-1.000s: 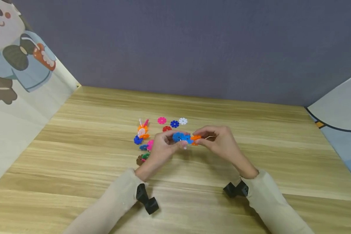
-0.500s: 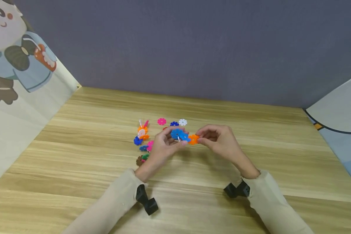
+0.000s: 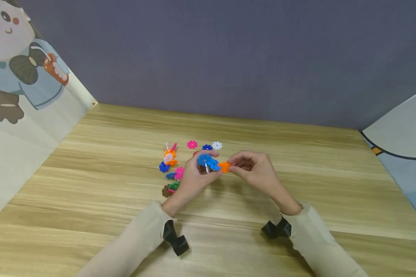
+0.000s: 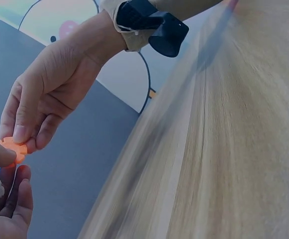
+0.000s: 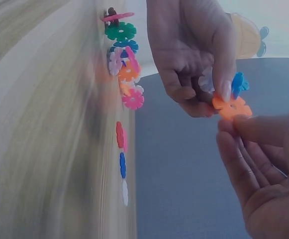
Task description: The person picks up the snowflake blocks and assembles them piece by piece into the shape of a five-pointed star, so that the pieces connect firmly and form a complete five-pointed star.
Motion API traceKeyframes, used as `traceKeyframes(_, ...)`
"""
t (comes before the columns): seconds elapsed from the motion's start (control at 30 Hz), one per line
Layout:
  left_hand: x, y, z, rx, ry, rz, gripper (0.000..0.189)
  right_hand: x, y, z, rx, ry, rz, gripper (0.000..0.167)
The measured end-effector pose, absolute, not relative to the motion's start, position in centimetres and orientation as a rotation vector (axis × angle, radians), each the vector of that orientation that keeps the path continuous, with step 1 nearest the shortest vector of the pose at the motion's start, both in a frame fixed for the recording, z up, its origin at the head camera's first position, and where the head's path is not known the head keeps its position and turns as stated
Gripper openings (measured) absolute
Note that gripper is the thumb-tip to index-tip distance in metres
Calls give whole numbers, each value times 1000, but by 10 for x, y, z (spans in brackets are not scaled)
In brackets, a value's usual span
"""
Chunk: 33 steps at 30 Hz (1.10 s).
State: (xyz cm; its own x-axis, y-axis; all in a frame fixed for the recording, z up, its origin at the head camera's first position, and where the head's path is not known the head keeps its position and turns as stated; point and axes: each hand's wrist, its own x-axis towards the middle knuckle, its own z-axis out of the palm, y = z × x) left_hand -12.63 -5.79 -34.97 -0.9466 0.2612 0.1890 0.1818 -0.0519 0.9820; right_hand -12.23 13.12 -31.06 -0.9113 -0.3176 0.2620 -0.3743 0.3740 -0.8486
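My left hand (image 3: 195, 175) holds a joined cluster of notched plastic discs above the table. Blue discs (image 3: 205, 159) make up its left part, and a white disc (image 3: 207, 168), seen edge-on, sticks out below them. At the cluster's right end is an orange disc (image 3: 224, 167). My right hand (image 3: 258, 169) pinches that orange disc between thumb and fingertips. In the right wrist view, the left thumb also presses on the orange disc (image 5: 232, 107), with a blue disc (image 5: 240, 84) just beyond it. The left palm partly hides the cluster.
On the wooden table (image 3: 315, 173), loose pink (image 3: 192, 144), dark blue (image 3: 207, 147) and white (image 3: 217, 145) discs lie behind the hands. Joined colourful discs, including a green disc (image 3: 174, 186) and a brown disc (image 3: 166, 191), stand left of the left hand. A grey partition (image 3: 228, 57) rises behind.
Both hands have shifted slightly left with the cluster. The orange disc first turned to show its flat face, and the blue discs tilted. Both hands keep their hold.
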Motion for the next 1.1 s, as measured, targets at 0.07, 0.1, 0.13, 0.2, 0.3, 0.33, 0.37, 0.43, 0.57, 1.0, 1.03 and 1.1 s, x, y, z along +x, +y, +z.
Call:
traceKeyframes(0.07, -126, -58, -349, 492, 2150, 2178, 43, -122, 131, -312, 666, -2551, 1594, 13)
traceKeyframes(0.1, -127, -58, -349, 489, 2159, 2176, 41, -123, 130, -312, 674, -2549, 1584, 13)
traceKeyframes(0.13, -127, -58, -348, 487, 2167, 2174, 38, -123, 130, -313, 682, -2547, 1576, 13)
traceKeyframes(0.2, -128, -59, -346, 481, 2189, 2168, 34, -124, 129, -313, 694, -2543, 1562, 13)
traceKeyframes(0.3, -130, -63, -342, 497, 2198, 2186, 31, -125, 129, -314, 703, -2543, 1524, 13)
traceKeyframes(0.33, -131, -65, -340, 507, 2203, 2195, 31, -126, 128, -315, 706, -2546, 1517, 13)
traceKeyframes(0.37, -132, -67, -339, 514, 2213, 2204, 30, -126, 128, -315, 711, -2554, 1508, 13)
traceKeyframes(0.43, -135, -71, -335, 538, 2220, 2224, 30, -127, 127, -317, 724, -2580, 1493, 13)
traceKeyframes(0.57, -138, -79, -330, 534, 2248, 2226, 30, -128, 121, -320, 763, -2644, 1477, 14)
traceKeyframes(1.0, -150, -102, -322, 501, 2380, 2103, 29, -131, 72, -326, 1065, -2742, 1250, 15)
traceKeyframes(1.03, -151, -103, -321, 493, 2388, 2102, 29, -131, 67, -327, 1089, -2758, 1221, 16)
traceKeyframes(1.1, -152, -105, -321, 478, 2392, 2114, 29, -131, 56, -330, 1145, -2790, 1181, 17)
